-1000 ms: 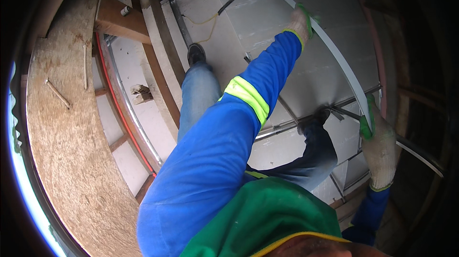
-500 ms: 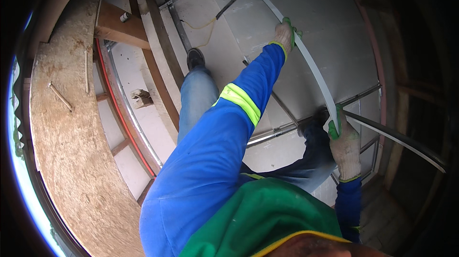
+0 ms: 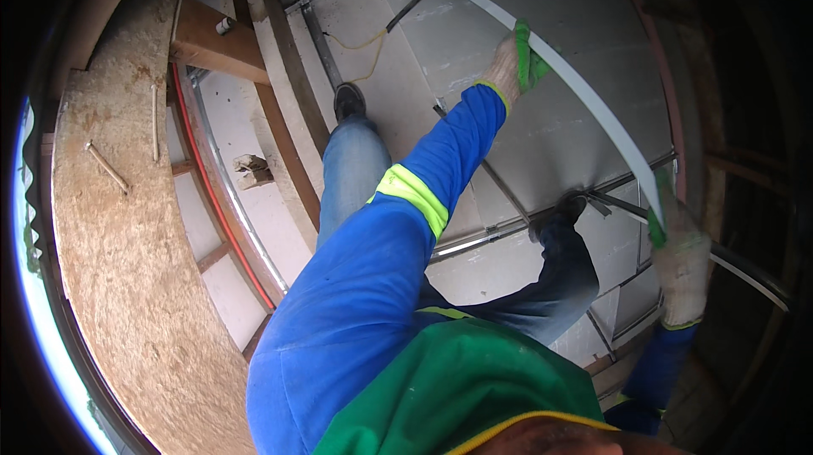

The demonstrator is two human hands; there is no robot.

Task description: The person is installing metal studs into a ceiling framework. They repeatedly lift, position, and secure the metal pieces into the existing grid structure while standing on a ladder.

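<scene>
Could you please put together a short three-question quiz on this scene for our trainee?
1. Multiple choice: where along the long pale strip is the right hand? A) its upper end in view B) its middle C) its lower end in view
2. True or false: the left hand has no glove on.
3. Count: how many nail-like pins show on the wooden board at the left of the picture?

Key: 1. C; 2. False, it is gloved; 3. Two.
</scene>
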